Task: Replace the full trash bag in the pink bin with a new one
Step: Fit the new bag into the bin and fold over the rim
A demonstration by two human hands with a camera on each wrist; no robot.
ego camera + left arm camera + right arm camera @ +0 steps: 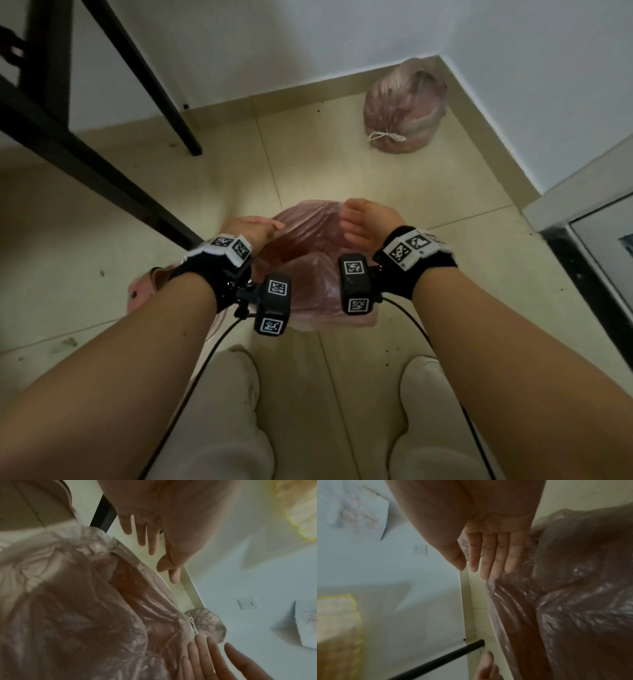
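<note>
A new translucent pink bag (308, 246) lies spread open and crumpled below my hands, its mouth facing up. It hides most of the pink bin (142, 291), of which only an edge shows under my left wrist. My left hand (255, 228) has straight fingers at the bag's left rim; in the left wrist view this hand (154, 550) hovers just off the film (85, 601). My right hand (363, 219) is at the right rim; its straight fingers (486, 566) lie against the bag (573, 588). The full bag (406, 109), tied with a white string (387, 137), sits in the corner.
Black table legs (144, 78) slant down at the left, close to the bin. White walls meet behind the full bag. A dark threshold and frame (582, 267) stand at the right. My legs in light trousers (233, 411) are just behind the bag on the tiled floor.
</note>
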